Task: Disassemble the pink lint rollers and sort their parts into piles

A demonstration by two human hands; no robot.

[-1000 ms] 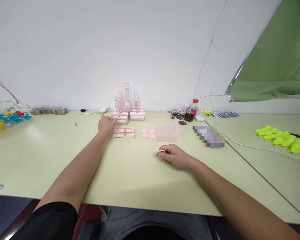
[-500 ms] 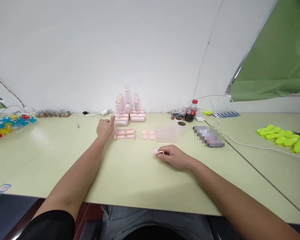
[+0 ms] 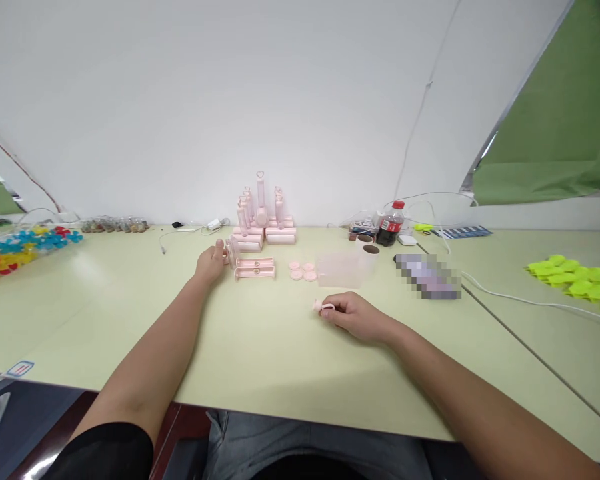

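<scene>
We look down on a long pale yellow-green desk (image 3: pixel 260 360) spanning the frame, with a sheet of green fabric (image 3: pixel 545 127) hanging in its upper right corner. On the desk we see a heap of blue, yellow and red plastic pieces (image 3: pixel 35 243) at middle left, and a spread of lime-yellow pieces (image 3: pixel 580 280) at middle right. Above centre stands a cluster of pink plastic bases and slim upright tubes (image 3: pixel 261 217). Our right hand (image 3: pixel 355 317), just right of centre, has its grip pinched on a small pink plastic piece with a curved loop. A dark-edged, pixelated flat object (image 3: pixel 427 275) lies to its upper right. Our left hand (image 3: pixel 211 263), left of centre, has its grip closed around a clear plastic tube (image 3: pixel 233 252), held just above and left of two long pink plastic trays (image 3: pixel 255 272). Between these trays and a pale pink translucent box-like piece (image 3: pixel 339 271) lie four round pink discs (image 3: pixel 310 276). Smallest of all is the small pink plastic piece (image 3: pixel 317 306) itself, below the discs.
</scene>
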